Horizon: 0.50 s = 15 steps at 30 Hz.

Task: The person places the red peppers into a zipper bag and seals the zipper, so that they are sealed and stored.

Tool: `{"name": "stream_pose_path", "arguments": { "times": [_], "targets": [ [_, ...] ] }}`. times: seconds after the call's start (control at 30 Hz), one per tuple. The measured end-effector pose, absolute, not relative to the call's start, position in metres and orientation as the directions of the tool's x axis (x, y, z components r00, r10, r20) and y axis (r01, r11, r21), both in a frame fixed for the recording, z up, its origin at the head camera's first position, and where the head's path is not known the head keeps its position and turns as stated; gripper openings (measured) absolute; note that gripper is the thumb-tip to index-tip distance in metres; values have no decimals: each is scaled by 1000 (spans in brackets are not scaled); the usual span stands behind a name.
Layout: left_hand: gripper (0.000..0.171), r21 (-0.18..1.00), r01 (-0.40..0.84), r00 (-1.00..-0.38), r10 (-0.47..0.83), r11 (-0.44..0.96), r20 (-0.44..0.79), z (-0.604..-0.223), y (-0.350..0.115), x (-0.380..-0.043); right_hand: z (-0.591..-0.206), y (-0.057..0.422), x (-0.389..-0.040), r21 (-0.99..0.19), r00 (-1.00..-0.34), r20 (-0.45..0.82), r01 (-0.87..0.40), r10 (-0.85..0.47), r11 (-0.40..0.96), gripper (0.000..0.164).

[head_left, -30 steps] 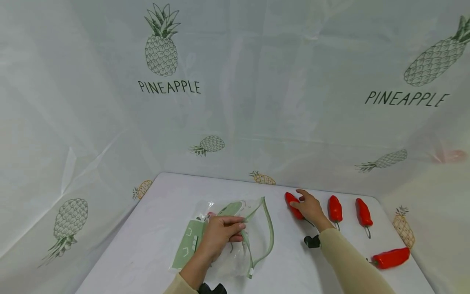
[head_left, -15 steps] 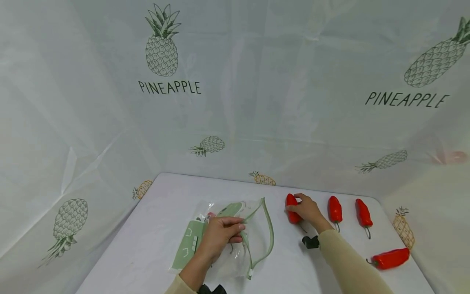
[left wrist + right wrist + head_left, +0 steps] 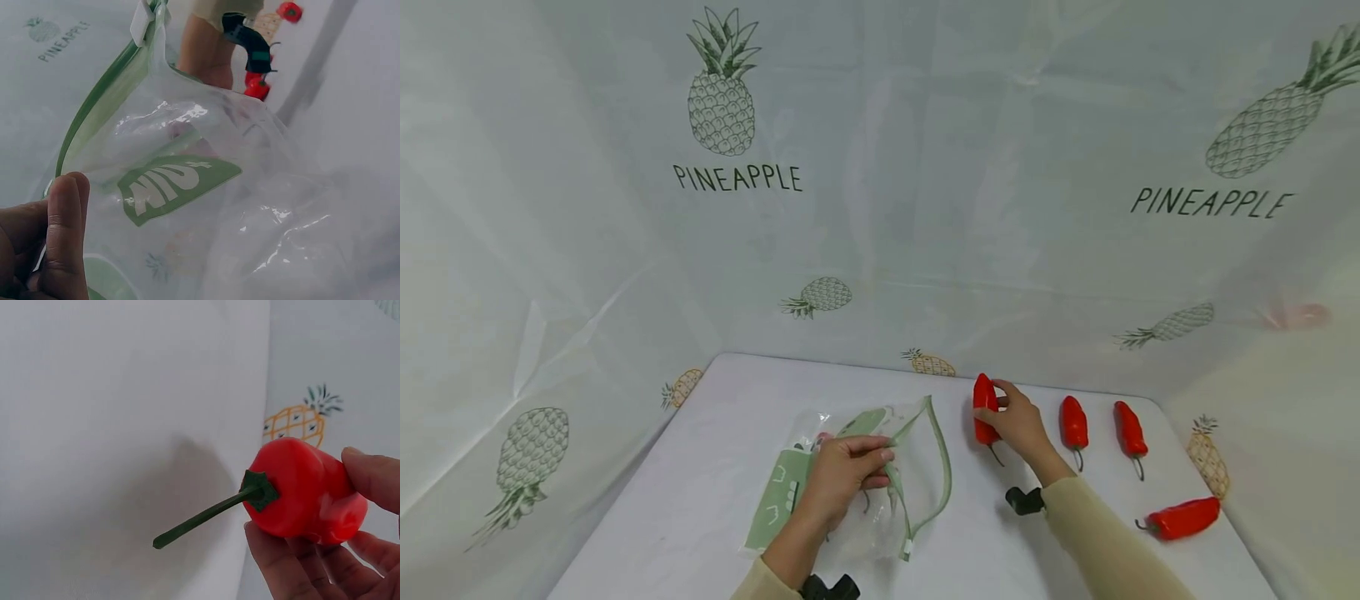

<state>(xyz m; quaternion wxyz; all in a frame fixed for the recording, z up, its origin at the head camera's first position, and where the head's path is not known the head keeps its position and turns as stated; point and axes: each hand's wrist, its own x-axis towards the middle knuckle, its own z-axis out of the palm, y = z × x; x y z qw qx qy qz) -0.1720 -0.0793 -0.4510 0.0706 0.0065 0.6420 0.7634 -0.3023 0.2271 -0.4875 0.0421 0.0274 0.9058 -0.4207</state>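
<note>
Pale curtain (image 3: pixel 925 250) with pineapple prints (image 3: pixel 721 112), white tabletop (image 3: pixel 737 392), soft shadows

Red pepper (image 3: pixel 294 487), held aloft, clear green-rimmed bag (image 3: pixel 187 187), mouth open

In the head view, part of the bag (image 3: pixel 778 498) is covered by the left hand (image 3: pixel 845 473) and both sleeves (image 3: pixel 1105 533) are cut off below. In the right wrist view, the right hand (image 3: pixel 347 569) is cropped and partly hidden by the pepper (image 3: pixel 303 490).

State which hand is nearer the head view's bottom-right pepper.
Right. The right hand is left of and beyond that pepper; the left hand is farther left, at the bag.
</note>
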Motion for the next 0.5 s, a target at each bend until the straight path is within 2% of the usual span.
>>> {"name": "stream_pose_path", "arguments": {
  "times": [0.5],
  "targets": [
    [35,978,-89,-994,84,-187,-74,-454,-76,-178,-468,216,-272,-776,-999,-10,29,33,631,84]
  ]
}}
